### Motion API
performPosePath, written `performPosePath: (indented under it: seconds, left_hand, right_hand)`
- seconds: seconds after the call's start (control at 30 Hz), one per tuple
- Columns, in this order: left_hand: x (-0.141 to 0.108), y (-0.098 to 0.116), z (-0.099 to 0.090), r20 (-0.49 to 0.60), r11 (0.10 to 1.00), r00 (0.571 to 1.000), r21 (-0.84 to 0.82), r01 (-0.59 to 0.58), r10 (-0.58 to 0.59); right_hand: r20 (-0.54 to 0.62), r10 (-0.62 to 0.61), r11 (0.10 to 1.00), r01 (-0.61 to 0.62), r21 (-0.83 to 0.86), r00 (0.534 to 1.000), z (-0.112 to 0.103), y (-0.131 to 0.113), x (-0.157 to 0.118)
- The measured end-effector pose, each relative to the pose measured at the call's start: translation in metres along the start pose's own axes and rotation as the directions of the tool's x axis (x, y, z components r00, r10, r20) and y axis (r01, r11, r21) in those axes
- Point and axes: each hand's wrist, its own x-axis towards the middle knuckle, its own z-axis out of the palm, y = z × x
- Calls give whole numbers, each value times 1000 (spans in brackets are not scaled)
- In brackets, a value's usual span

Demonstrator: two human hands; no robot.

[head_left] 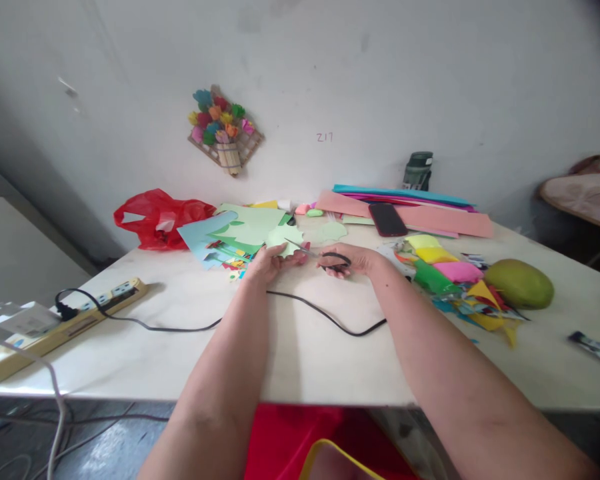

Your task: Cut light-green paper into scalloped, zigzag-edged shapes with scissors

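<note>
Scissors [313, 254] cross green paper [281, 233], well inside table's [330, 373] edge.

I see the person's bare, sleeveless left forearm [230, 360] and bare right forearm [435, 347] reach forward, converging. The ungloved left hand [270, 262] pinches, thumb uppermost; the ungloved right hand [359, 257] turns inward nearby, fingers curled in a grip.
</note>
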Motion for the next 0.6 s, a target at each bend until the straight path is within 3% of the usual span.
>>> performPosePath:
  seconds: [0.13, 0.6]
  left_hand:
    - [-1, 1, -1, 18, 998, 1000, 53, -14, 13]
    - [2, -2, -1, -129, 990, 983, 67, -122, 130]
  right_hand:
    - [19, 5, 1000, -4, -9, 1000, -2, 1, 2]
    - [37, 12, 997, -9, -72, 999, -1, 2, 4]
